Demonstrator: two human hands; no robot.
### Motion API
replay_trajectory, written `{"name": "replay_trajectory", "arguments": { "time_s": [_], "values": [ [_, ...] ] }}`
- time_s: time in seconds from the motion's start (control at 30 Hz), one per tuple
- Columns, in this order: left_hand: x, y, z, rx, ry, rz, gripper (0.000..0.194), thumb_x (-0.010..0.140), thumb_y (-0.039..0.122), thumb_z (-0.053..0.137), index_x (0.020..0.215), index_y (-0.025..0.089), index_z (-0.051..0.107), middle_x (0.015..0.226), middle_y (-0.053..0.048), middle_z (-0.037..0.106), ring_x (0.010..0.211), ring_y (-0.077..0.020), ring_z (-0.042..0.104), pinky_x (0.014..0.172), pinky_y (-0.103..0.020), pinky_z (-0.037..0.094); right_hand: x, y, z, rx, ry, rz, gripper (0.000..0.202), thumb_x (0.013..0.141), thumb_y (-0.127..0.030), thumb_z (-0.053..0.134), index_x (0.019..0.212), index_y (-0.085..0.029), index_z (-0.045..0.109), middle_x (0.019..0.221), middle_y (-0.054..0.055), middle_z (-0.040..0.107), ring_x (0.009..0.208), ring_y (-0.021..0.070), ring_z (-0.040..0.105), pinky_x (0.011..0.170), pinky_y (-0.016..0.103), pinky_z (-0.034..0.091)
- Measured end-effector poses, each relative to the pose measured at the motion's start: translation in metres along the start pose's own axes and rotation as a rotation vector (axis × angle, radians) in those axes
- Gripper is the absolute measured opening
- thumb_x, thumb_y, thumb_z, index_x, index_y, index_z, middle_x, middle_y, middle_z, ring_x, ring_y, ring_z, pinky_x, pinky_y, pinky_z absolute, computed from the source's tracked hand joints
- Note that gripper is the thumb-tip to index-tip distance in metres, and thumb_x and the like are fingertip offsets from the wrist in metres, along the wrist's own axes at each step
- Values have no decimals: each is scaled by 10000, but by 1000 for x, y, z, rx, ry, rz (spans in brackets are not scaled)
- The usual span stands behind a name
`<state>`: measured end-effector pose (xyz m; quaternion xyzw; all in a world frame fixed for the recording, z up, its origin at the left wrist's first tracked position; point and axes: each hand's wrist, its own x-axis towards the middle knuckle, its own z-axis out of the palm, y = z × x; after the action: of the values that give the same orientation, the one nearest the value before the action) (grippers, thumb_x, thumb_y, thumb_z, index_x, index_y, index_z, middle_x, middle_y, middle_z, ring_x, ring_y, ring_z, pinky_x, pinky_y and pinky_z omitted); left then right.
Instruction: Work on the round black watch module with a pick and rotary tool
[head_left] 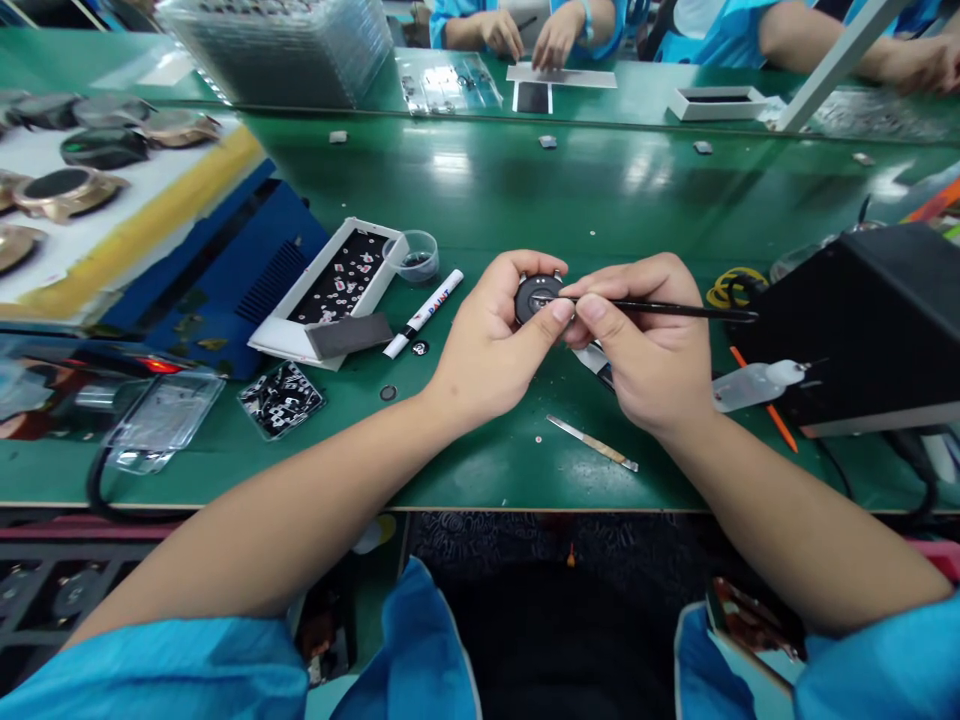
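Note:
Near the middle of the green table, my left hand (495,340) is closed around a round black watch case (529,296), its fingers and thumb at the rim. My right hand (649,340) pinches a thin black tweezer-like tool (667,308), whose tip lies over the face of the case. The fingertips of both hands nearly meet at the case's right side. Part of a grey and black object (594,362) shows beneath my right hand. A slim metal blade tool (592,443) lies on the table below the hands.
Left of my hands are a white tray of small parts (346,270), a clear cup (417,258), a paint marker (424,313) and a clear box of parts (281,400). A black box (885,320) and a plastic bottle (757,384) stand right. Other people's hands work across the table.

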<state>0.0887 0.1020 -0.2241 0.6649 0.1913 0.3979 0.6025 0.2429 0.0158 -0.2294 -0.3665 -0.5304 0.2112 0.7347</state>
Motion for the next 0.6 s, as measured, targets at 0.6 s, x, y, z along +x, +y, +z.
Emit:
{"name": "replay_trajectory", "arguments": {
  "time_s": [0.6],
  "values": [
    [0, -2, 1, 9, 17, 12, 775, 903, 833, 967, 1346, 277, 658, 1227, -77, 720, 1032, -209, 705, 894, -366, 663, 0, 0, 0, -6, -5, -4, 188, 1057, -364, 986, 1077, -284, 818, 1059, -35, 900, 760, 90, 816, 694, 227, 723]
  ]
}}
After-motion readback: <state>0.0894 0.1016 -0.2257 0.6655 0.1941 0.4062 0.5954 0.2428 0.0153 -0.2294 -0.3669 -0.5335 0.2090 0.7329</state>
